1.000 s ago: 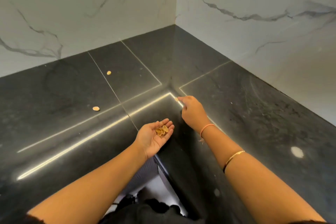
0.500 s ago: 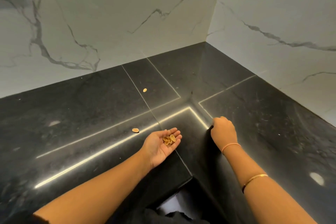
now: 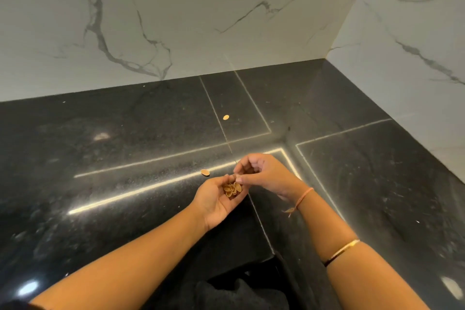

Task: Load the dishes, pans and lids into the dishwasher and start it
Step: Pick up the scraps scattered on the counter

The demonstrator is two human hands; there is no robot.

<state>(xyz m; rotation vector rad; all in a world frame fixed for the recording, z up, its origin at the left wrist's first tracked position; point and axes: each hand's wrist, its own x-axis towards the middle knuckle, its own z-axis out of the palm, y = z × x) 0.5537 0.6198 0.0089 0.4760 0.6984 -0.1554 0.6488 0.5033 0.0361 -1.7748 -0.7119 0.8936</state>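
My left hand (image 3: 216,200) is cupped palm up over the black stone countertop (image 3: 130,153) and holds several tan nut shells (image 3: 232,189). My right hand (image 3: 264,172) sits directly above those shells, its fingertips pinched together at the left palm; whether a shell is between them I cannot tell. One loose shell (image 3: 205,172) lies on the counter just left of my hands. Another shell (image 3: 226,117) lies farther back. No dishes, pans, lids or dishwasher are in view.
The counter forms an inner corner, with white marble walls (image 3: 191,15) behind and on the right (image 3: 412,40). The counter's front edge (image 3: 264,246) turns a corner just under my forearms, with dark clothing below it.
My right hand left the counter and came over to the left palm, fingertips pinched at the shells. The view has swung left and tilted up. My left hand stays cupped.
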